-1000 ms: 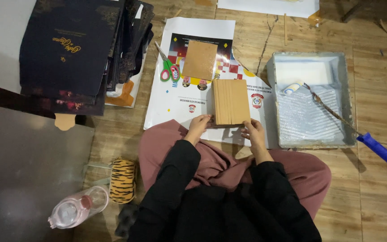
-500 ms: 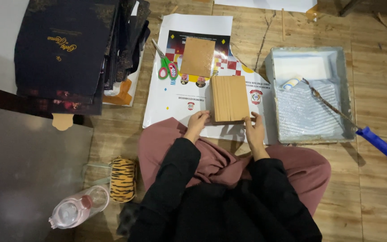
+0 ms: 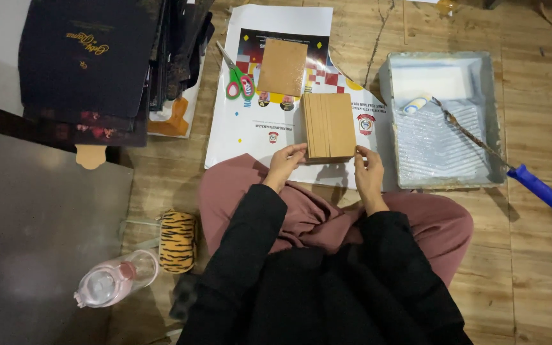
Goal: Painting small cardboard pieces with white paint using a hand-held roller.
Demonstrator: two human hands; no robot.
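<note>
Head view: both hands on a board stack [image 3: 329, 125] at frame centre.
Left hand [image 3: 286, 163] and right hand [image 3: 368, 171] pinch its lower corners; paint tray [image 3: 443, 171] right.

Stack of brown square boards [image 3: 329, 125] stands on edge on printed poster [image 3: 244, 131].

- Left hand [image 3: 287, 163]: fingers curled, fingertips forward, black-sleeved forearm angled inward.
- Right hand [image 3: 368, 174]: fingers loosely bent, thumb up, wrist straight, level with the left.
</note>
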